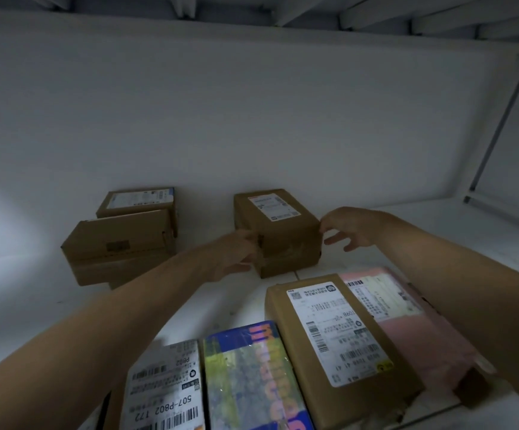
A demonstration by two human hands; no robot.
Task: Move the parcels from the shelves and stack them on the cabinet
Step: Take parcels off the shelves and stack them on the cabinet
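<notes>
1. White wall (252, 119) backs a pale, dim surface (50, 305); whether this is a shelf or the cabinet top I cannot tell.
2. A brown box (278, 231) with a white label on top sits flat near the wall; two more brown cartons (121, 243) are piled to its left, apart from it.
3. The left hand (239, 252) lies against the box's left face, too blurred to say whether the fingers curl; the right hand (351, 228) is spread wide just beside the upper right edge.
4. Nearer the camera lie a long brown parcel (329, 336), a pink parcel (407, 321) beside it, a blue and yellow parcel (252, 377) and a white-labelled parcel (165, 386).
5. To do this step well, I would set both palms square on opposite faces; squeeze evenly; keep the box level; raise it clear of the near parcels before drawing it back.
</notes>
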